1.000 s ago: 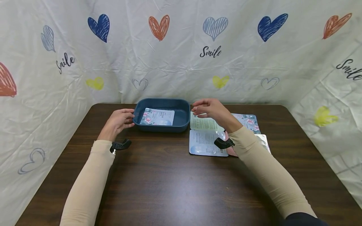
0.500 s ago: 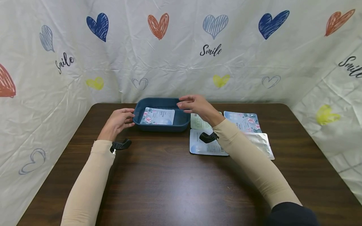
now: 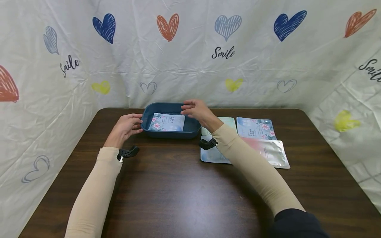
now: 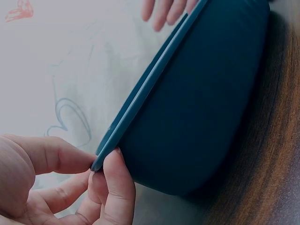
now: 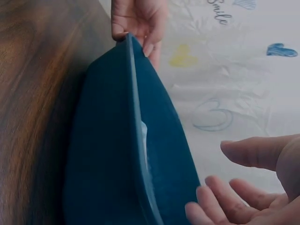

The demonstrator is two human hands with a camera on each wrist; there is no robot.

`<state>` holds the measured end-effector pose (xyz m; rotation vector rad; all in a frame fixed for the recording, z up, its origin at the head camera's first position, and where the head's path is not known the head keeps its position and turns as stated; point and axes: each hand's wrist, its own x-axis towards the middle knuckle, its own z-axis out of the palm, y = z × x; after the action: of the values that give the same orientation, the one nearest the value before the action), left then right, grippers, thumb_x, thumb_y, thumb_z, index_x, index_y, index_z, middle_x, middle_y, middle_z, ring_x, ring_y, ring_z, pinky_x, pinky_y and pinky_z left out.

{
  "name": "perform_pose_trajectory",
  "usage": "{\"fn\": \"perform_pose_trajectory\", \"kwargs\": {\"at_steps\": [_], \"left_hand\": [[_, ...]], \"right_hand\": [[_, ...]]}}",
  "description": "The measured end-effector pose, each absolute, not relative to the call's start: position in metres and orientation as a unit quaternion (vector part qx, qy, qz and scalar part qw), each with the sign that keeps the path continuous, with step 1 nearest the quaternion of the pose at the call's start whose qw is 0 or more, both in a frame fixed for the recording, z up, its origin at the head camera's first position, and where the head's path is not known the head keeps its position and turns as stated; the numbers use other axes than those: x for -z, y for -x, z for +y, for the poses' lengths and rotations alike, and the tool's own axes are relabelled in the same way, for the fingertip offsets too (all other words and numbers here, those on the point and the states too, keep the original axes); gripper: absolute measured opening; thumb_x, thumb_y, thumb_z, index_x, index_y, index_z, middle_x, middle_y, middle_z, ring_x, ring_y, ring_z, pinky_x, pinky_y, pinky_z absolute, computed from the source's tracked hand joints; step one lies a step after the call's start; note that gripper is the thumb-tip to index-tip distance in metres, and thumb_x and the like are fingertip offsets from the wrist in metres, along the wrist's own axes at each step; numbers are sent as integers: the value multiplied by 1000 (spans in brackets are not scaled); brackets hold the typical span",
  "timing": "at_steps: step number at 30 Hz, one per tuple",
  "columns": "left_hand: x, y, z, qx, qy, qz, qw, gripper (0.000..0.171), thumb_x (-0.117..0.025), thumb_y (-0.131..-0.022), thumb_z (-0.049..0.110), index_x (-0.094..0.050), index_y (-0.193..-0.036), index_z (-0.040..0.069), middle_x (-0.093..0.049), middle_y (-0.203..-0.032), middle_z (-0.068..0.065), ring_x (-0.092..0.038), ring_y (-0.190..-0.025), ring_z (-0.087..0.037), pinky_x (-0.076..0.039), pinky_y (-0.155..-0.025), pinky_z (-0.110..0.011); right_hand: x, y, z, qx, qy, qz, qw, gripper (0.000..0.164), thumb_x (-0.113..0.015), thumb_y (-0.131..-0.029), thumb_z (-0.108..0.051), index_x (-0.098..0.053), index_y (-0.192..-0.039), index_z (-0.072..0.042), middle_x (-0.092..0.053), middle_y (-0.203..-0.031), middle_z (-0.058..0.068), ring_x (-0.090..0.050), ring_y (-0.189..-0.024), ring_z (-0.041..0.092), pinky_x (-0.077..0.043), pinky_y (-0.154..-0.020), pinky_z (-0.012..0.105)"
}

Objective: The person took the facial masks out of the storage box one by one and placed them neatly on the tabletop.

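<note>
A dark blue plastic basin [image 3: 166,135] stands at the back of the table. Inside it lies one flat sachet with a floral print [image 3: 168,122]. My left hand [image 3: 125,128] pinches the basin's left rim between thumb and fingers, as the left wrist view shows closely. Over the basin's right end hovers my right hand [image 3: 198,112], its fingers spread and loosely bent, with nothing between thumb and fingers. In the right wrist view the same right hand [image 5: 253,187] is beside the basin wall [image 5: 108,140], thumb apart from the fingers.
Right of the basin several flat sachets lie on the table: a green one [image 3: 227,122], a light blue one [image 3: 214,155], a floral blue one [image 3: 257,128] and a silver-pink one [image 3: 272,152]. A white cloth [image 3: 190,66] with printed hearts hangs behind the table [image 3: 166,185].
My right hand has moved left from above the green sachet to over the basin's right end. The left hand stays at the rim, and the sachets stay where they were.
</note>
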<state>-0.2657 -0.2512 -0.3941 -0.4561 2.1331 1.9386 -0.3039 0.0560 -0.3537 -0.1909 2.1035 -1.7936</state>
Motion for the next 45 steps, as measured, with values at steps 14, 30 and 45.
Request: {"fn": "perform_pose_trajectory", "kwargs": {"at_steps": [14, 30, 45], "left_hand": [[395, 268, -250, -654, 154, 734, 105, 43, -53, -105, 13, -50, -148, 9, -48, -145, -18, -58, -104, -24, -57, -91, -29], [395, 268, -251, -663, 154, 724, 108, 44, -53, -105, 11, -49, -148, 8, -48, -143, -19, -56, -105, -26, -59, -80, -25], [394, 266, -251, -662, 156, 725, 111, 44, -54, -105, 13, -49, -149, 8, -47, -141, -18, -56, -103, -24, -58, -82, -24]], "right_hand": [[370, 310, 38, 606, 20, 779, 164, 67, -72, -92, -3, -41, -152, -2, -48, -150, 21, -43, -142, 32, -29, -121, 46], [381, 314, 29, 615, -29, 757, 221, 72, -71, -93, -7, -36, -156, -7, -38, -158, 18, -41, -145, 32, -39, -115, 48], [382, 313, 19, 678, -50, 707, 193, 70, -69, -92, 2, -37, -155, -4, -40, -156, 18, -45, -142, 28, -45, -110, 46]]}}
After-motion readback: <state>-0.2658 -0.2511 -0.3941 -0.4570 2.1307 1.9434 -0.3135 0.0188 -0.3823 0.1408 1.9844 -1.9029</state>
